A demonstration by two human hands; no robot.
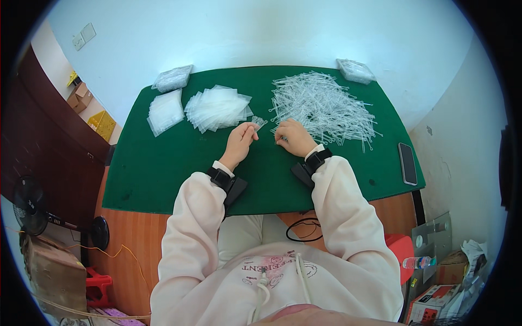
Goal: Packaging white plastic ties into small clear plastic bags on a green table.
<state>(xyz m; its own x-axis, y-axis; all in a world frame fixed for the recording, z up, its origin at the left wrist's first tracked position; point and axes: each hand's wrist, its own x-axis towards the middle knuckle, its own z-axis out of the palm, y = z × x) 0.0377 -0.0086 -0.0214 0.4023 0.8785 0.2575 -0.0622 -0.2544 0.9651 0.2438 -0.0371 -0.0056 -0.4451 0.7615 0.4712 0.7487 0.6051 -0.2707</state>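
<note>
Directions are from the centre of the green worktop (pixel 157 182), with 12 o'clock at its far edge. At 3 o'clock, near the right edge, lies a dark phone (pixel 407 163). Just off centre at 9 o'clock, the left hand (pixel 238 144) is clamped on a small bundle of clear sticks (pixel 259 123), which projects toward 1 o'clock from thumb and fingers. Just off centre at 3 o'clock, the right hand (pixel 295 138) rests at the near edge of a loose pile of clear sticks (pixel 326 108); its fingers curl toward the thumb, but whether this grip is closed on a stick cannot be told. Beyond, toward 10 o'clock, lie fanned clear bags (pixel 217 107) and a bag stack (pixel 165 112). Wrapped packs stand at 10 o'clock (pixel 174 78) and 2 o'clock (pixel 356 71).

Handling: the sticks are probably light, fairly stiff, smooth and prone to tangling. Pinch them at mid-shaft; avoid bending the thin shafts.

Limits: the left palm and right fingertips are hidden; transparency obscures stick count and pack contents.
</note>
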